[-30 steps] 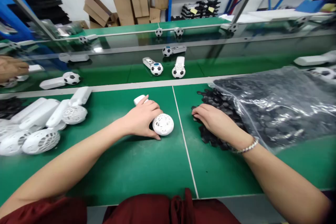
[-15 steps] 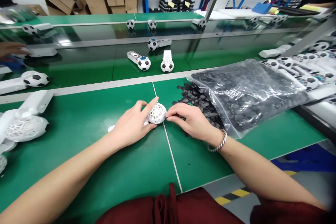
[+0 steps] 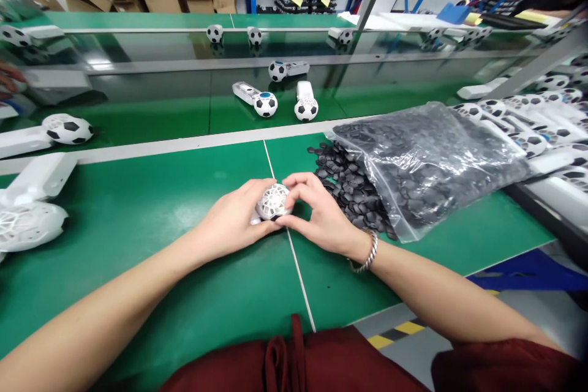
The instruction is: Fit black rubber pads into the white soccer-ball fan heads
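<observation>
A white ball-shaped shell (image 3: 274, 199) with an openwork football pattern is between my hands on the green bench top. My left hand (image 3: 232, 213) is wrapped round its left side, fingers behind and thumb in front. From the right, my right hand (image 3: 321, 214) curves its thumb and fingers onto the ball's lower edge and right side. A dark spot shows at the lower edge by the thumbs; any small piece under the fingertips is hidden. Beyond my right hand lie loose black flat pieces (image 3: 351, 187), spilling from a clear plastic bag (image 3: 436, 165).
White shells with handles (image 3: 34, 223) lie at the left. Finished-looking football pieces (image 3: 265, 104) rest on the green conveyor surface (image 3: 174, 113) beyond a pale rail (image 3: 184, 148). More white parts (image 3: 528, 141) are stacked at right. Another person's hand (image 3: 11, 78) shows at far left.
My right hand has moved left from beside the shell onto its edge, thumb now at the bottom. My left fingers have shifted behind the ball. The view has shifted slightly.
</observation>
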